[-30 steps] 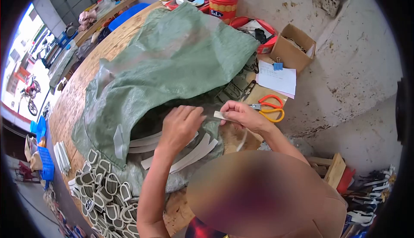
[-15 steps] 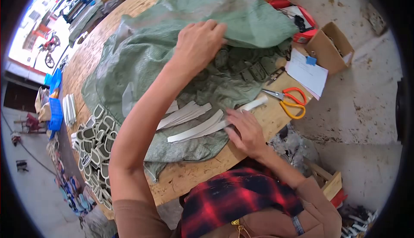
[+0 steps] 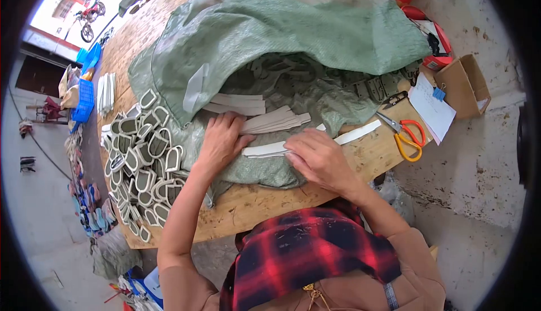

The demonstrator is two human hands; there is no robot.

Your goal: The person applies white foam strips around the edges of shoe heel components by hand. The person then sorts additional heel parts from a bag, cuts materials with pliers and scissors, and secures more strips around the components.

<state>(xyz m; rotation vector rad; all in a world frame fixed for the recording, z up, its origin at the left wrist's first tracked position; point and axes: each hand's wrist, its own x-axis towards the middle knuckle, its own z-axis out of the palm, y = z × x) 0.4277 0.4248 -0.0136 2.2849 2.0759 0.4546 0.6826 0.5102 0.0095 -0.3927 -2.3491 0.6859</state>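
White strips lie in small stacks on the green woven sack [image 3: 248, 18]. My left hand [image 3: 221, 139] rests at the left end of the middle stack [image 3: 277, 120], fingers bent; what it grips, if anything, is unclear. My right hand [image 3: 322, 156] lies over the right part of the nearest stack [image 3: 262, 150], its thumb and fingers close about the strips. A single strip [image 3: 358, 133] lies to the right on the wood. Another stack [image 3: 239, 102] sits at the sack's mouth, where grey-green pieces [image 3: 287, 77] show in shadow.
A heap of white-edged loops [image 3: 143, 159] and a strip bundle [image 3: 106, 93] are at the left of the wooden table [image 3: 236, 212]. Scissors [image 3: 407, 136], papers [image 3: 431, 108], a cardboard box [image 3: 463, 85] and a red container [image 3: 437, 38] stand at the right.
My left hand has come down from the sack's upper flap to the strips. My right hand has let go of the single strip it held a second ago and is over the nearest stack. The view has shifted.
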